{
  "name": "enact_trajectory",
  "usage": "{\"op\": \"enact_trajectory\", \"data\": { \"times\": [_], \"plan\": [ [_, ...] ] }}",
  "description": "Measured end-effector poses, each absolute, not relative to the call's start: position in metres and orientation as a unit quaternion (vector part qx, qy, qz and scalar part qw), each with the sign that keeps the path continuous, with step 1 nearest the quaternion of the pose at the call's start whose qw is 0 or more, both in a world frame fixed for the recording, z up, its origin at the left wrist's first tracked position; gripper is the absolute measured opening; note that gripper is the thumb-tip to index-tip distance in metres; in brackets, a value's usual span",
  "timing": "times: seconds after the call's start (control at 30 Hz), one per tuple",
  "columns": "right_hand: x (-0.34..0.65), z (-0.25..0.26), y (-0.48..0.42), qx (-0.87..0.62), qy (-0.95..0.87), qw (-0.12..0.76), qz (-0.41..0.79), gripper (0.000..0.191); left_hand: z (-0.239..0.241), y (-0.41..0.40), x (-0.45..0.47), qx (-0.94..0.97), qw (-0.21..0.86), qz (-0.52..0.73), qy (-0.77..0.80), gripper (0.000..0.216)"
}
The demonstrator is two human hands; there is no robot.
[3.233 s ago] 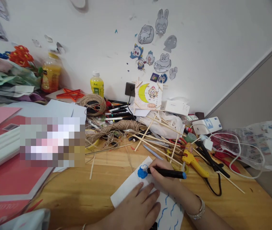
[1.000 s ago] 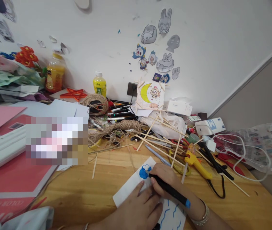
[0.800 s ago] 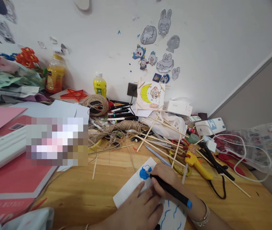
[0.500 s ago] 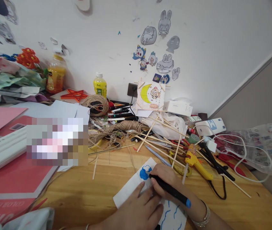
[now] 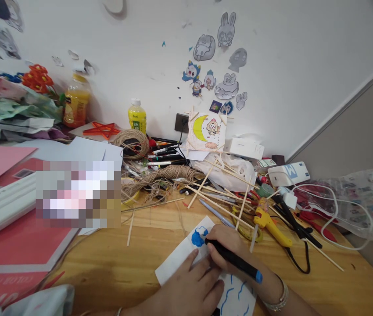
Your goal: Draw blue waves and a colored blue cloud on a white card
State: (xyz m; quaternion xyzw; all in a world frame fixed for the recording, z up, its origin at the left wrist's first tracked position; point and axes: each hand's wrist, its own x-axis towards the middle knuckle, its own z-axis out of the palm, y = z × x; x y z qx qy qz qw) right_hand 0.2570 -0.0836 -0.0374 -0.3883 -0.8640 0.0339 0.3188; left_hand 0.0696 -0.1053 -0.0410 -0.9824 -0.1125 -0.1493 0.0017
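Note:
My right hand (image 5: 227,245) is closed round a black marker with a blue end (image 5: 235,260), its tip on a small blue-coloured cloud (image 5: 198,237). The cloud is drawn near the top of a white sheet of paper (image 5: 173,266), partly filled in with blue and white at its upper edge. My left hand (image 5: 195,281) lies on the same sheet with fingers spread, just below the cloud. Wavy blue lines (image 5: 228,298) run down the lower part of the paper, partly covered by my hands.
Right of the paper lies a yellow hot glue gun (image 5: 274,226). Thin wooden sticks (image 5: 202,188), scissors and twine (image 5: 173,175) crowd the back. A drawing with a yellow moon (image 5: 202,131) leans on the wall. Bottles (image 5: 137,118) and a red paper pack (image 5: 22,245) are leftward.
Hardly anything differs. My right hand and the marker have shifted very slightly at the cloud; my left hand keeps its place on the paper.

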Motion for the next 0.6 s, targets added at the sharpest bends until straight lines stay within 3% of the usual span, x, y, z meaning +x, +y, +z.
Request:
{"op": "enact_trajectory", "data": {
  "times": [0.6],
  "plan": [
    [0.2607, -0.0437, -0.0833, -0.422, -0.841, 0.335, 0.048, 0.017, -0.0434, -0.1044, 0.0694, -0.98, 0.017, -0.168, -0.11, 0.03]
  ]
}}
